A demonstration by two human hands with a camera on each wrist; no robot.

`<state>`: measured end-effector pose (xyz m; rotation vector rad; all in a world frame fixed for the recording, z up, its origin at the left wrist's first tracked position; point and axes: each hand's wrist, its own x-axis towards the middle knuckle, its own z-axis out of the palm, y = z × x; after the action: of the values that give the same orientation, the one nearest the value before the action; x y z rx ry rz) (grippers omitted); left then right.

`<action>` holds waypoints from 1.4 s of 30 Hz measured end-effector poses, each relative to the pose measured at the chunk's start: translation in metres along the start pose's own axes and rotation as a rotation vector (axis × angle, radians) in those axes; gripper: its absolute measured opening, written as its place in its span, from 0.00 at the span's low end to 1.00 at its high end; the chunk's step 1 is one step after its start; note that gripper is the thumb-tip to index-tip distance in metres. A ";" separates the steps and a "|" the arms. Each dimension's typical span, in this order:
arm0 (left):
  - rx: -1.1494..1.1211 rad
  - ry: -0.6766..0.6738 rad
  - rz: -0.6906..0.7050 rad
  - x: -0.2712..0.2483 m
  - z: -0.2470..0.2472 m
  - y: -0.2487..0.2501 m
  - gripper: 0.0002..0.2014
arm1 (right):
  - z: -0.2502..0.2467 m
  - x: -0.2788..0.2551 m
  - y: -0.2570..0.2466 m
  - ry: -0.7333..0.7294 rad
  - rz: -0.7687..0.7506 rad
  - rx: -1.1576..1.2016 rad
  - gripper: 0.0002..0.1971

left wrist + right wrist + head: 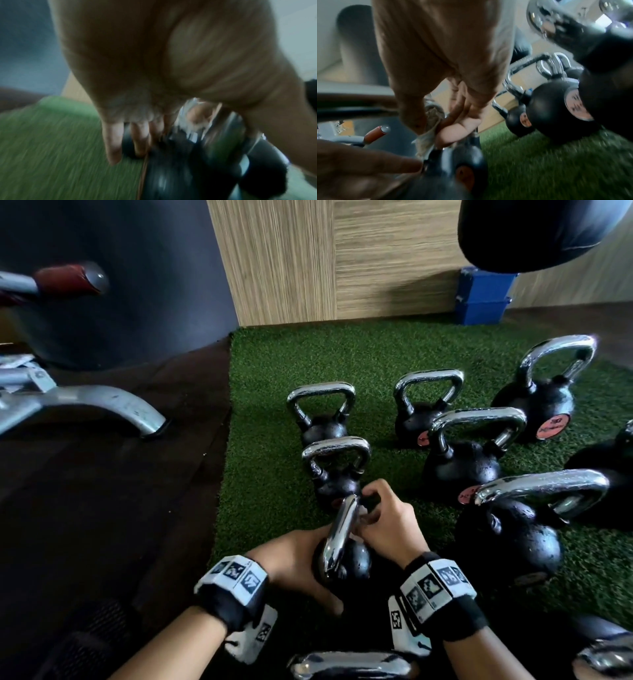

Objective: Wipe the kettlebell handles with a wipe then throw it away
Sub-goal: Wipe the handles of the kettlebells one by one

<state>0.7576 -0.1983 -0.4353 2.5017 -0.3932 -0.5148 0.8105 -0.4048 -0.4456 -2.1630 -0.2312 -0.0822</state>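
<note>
A small black kettlebell with a chrome handle stands tilted on the green turf in front of me. My left hand wraps the ball from the left side; its fingers reach down along the ball. My right hand is at the far end of the handle and pinches a crumpled whitish wipe against the chrome. The right wrist view shows the wipe bunched between thumb and fingers just above the ball.
Several more chrome-handled kettlebells stand on the turf ahead and to the right, one large one close beside my right wrist. A grey bench frame sits on the dark floor at left. A blue box and a hanging black bag are at back right.
</note>
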 end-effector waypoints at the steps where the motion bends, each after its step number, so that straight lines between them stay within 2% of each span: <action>1: 0.027 0.058 -0.010 -0.007 -0.005 0.007 0.49 | -0.007 0.000 -0.003 -0.030 -0.071 -0.012 0.25; 3: 0.122 0.206 -0.004 -0.015 -0.009 0.019 0.52 | -0.018 0.005 -0.012 -0.126 -0.159 -0.067 0.35; 5: 0.225 0.262 -0.016 -0.017 -0.009 0.033 0.46 | -0.024 0.010 -0.021 -0.214 -0.194 -0.160 0.35; 7: 0.265 0.237 -0.049 -0.016 -0.010 0.043 0.39 | -0.028 0.012 -0.027 -0.251 -0.202 -0.255 0.27; 10: 0.314 0.175 -0.093 -0.017 -0.018 0.045 0.37 | -0.035 0.007 -0.035 -0.247 -0.156 -0.342 0.15; 12: 0.390 0.126 -0.079 -0.016 -0.030 0.047 0.35 | -0.042 0.000 -0.040 -0.242 -0.132 -0.379 0.13; 16: 0.598 -0.016 -0.030 -0.010 -0.057 0.053 0.41 | -0.048 -0.017 -0.043 -0.223 -0.114 -0.478 0.09; 18: 0.614 -0.033 0.010 -0.008 -0.063 0.056 0.42 | -0.048 -0.025 -0.044 -0.210 -0.103 -0.479 0.08; 21: 0.568 -0.049 0.032 -0.005 -0.066 0.051 0.43 | -0.051 -0.035 -0.048 -0.222 -0.059 -0.454 0.08; 23: 0.447 -0.095 0.022 -0.001 -0.068 0.038 0.49 | -0.057 -0.035 -0.049 -0.268 -0.036 -0.434 0.06; 24: 0.324 -0.126 0.009 0.001 -0.070 0.029 0.54 | -0.061 -0.034 -0.050 -0.293 -0.031 -0.414 0.03; 26: 0.033 -0.170 -0.021 0.004 -0.079 0.007 0.60 | -0.074 -0.025 -0.053 -0.280 -0.020 -0.356 0.06; 29: -0.275 -0.177 -0.050 0.010 -0.094 -0.027 0.60 | -0.091 -0.002 -0.059 -0.129 -0.017 -0.254 0.11; 32: -0.300 -0.159 -0.124 0.028 -0.100 -0.058 0.65 | -0.096 0.029 -0.067 -0.110 -0.002 -0.220 0.16; 34: -0.287 -0.168 -0.182 0.048 -0.098 -0.075 0.67 | -0.095 0.051 -0.071 -0.112 0.005 -0.229 0.17; 36: -0.317 -0.108 -0.239 0.072 -0.092 -0.089 0.66 | -0.092 0.072 -0.073 -0.133 -0.010 -0.264 0.14; 39: -0.344 0.088 -0.313 0.106 -0.077 -0.101 0.59 | -0.088 0.099 -0.074 -0.182 -0.040 -0.297 0.11; 42: -0.426 0.175 -0.235 0.142 -0.056 -0.108 0.46 | -0.083 0.122 -0.070 -0.200 -0.066 -0.336 0.14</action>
<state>0.9258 -0.1390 -0.4926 2.1622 0.0766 -0.4131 0.9189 -0.4181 -0.3238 -2.5000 -0.4292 0.0626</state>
